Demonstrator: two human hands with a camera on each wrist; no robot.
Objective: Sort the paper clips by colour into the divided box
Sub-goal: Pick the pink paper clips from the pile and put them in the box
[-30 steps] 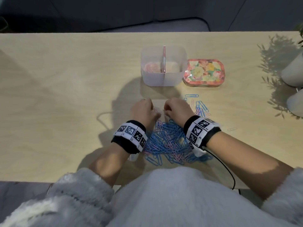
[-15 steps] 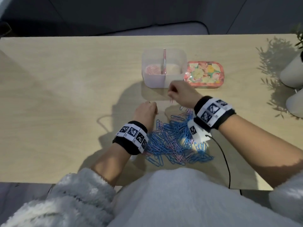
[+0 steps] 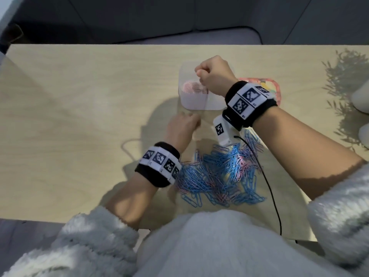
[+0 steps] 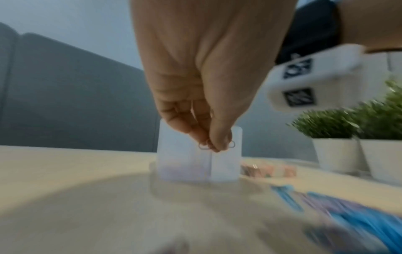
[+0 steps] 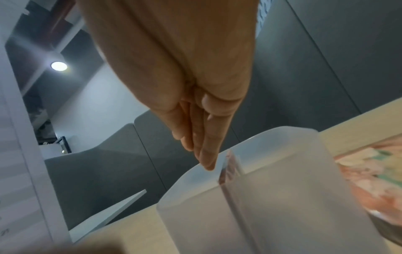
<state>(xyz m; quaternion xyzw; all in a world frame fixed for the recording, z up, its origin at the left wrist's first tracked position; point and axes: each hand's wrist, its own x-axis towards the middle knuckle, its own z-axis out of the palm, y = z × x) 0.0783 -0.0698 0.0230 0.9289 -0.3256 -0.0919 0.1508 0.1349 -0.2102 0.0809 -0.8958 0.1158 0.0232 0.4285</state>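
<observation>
Left hand (image 4: 204, 82) pinches a pink paper clip (image 4: 203, 146) before the divided box (image 4: 226, 165).

A heap of paper clips (image 3: 219, 174), mostly bright blue with pink ones mixed through, lies on a pale wood-grain desk (image 3: 79, 116). The divided box (image 3: 191, 100) is frosted, translucent white, with pink clips (image 3: 192, 88) showing in its left compartment. Just beside it sits a tin (image 3: 276, 90) printed with flowers in coral pink, yellow and green. Black wristbands (image 3: 157, 172) carry white panels of black square-code markings. The sleeves (image 3: 89, 242) are fluffy white. Green plants (image 4: 326, 123) stand in white pots (image 4: 335, 154) against dark grey upholstery.
</observation>
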